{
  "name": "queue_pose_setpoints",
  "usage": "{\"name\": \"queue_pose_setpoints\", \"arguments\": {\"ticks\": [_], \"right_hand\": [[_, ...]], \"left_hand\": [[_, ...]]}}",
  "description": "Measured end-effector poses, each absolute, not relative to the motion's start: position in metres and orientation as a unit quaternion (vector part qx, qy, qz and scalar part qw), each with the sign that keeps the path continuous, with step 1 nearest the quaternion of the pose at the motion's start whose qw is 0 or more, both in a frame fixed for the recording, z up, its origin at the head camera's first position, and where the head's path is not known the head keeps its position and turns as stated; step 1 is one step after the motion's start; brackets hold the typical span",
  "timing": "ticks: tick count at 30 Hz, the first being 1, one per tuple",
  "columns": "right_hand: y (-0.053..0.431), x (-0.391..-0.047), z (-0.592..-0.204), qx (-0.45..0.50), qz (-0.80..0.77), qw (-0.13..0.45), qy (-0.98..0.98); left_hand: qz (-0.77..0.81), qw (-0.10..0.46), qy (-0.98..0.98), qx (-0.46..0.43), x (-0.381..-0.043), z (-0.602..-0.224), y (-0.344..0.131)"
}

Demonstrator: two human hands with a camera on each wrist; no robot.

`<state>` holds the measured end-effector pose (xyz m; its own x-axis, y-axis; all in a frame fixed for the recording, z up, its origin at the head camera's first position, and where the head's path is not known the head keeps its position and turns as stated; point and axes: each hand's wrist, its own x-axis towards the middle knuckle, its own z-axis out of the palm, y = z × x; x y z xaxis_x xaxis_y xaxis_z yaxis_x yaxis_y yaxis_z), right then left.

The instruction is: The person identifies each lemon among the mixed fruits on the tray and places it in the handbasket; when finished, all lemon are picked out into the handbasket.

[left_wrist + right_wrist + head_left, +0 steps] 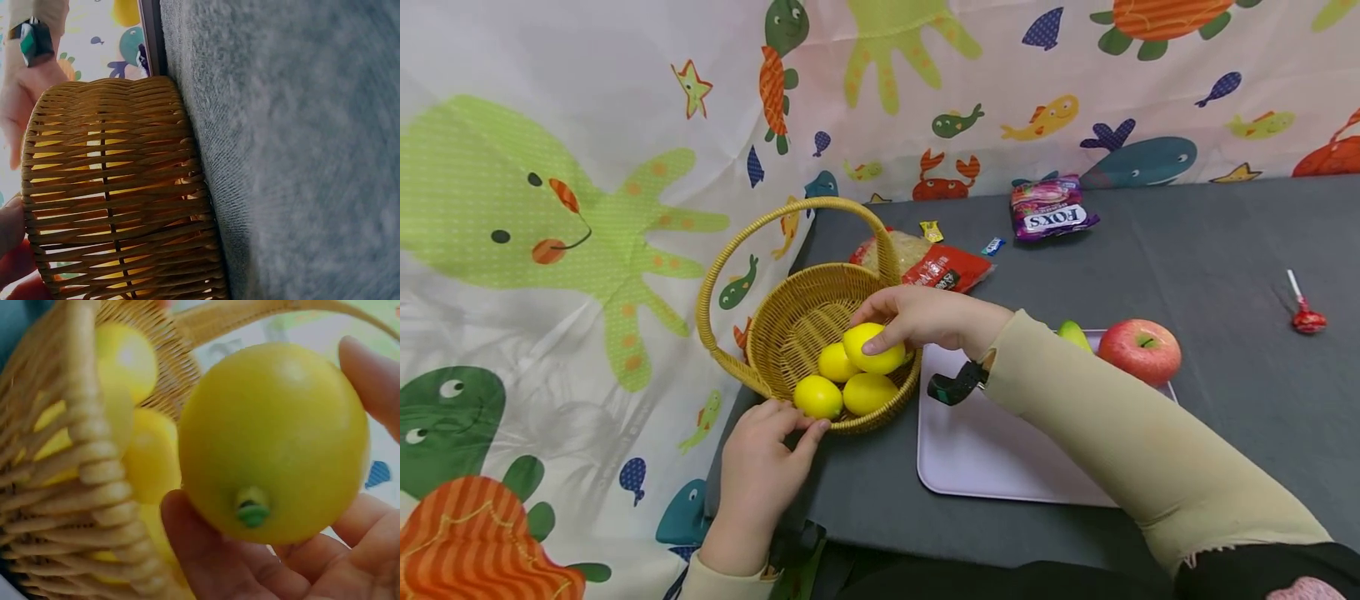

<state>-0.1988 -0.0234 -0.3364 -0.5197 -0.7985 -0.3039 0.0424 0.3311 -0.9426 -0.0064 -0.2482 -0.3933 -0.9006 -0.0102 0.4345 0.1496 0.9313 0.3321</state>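
Observation:
My right hand [928,321] grips a yellow lemon [874,347] by its sides, over the wicker basket [797,292]. Up close in the right wrist view, the held lemon [275,444] shows a green stem end, with fingers and thumb around it. Three more lemons lie inside the basket, one of them the front-left lemon [817,397]. With thumb and fingers, my left hand [763,467] holds the basket's near rim. In the left wrist view, the woven basket wall [119,187] hides most of what is inside.
Right of the basket lies a pale tray [970,467] with a red apple [1140,352] and a partly hidden green fruit [1073,335]. Behind are a red-and-clear bag [943,268], small wrapped candies and a purple FOX'S bag [1051,208]. A lollipop [1307,318] lies far right.

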Motion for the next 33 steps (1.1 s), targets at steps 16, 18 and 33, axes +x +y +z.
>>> {"name": "queue_pose_setpoints", "arguments": {"ticks": [16,18,33], "right_hand": [[-0.062,-0.186,-0.344,-0.37,-0.309,0.221,0.848],[-0.066,-0.185,-0.345,-0.376,-0.286,0.205,0.857],[-0.09,-0.179,-0.367,-0.373,-0.252,0.195,0.871]], "left_hand": [[-0.181,0.231,-0.955,-0.051,-0.007,-0.395,-0.25],[-0.18,0.232,-0.954,-0.052,-0.007,-0.395,-0.25],[-0.186,0.229,-0.954,-0.05,-0.008,-0.396,-0.25]]}}
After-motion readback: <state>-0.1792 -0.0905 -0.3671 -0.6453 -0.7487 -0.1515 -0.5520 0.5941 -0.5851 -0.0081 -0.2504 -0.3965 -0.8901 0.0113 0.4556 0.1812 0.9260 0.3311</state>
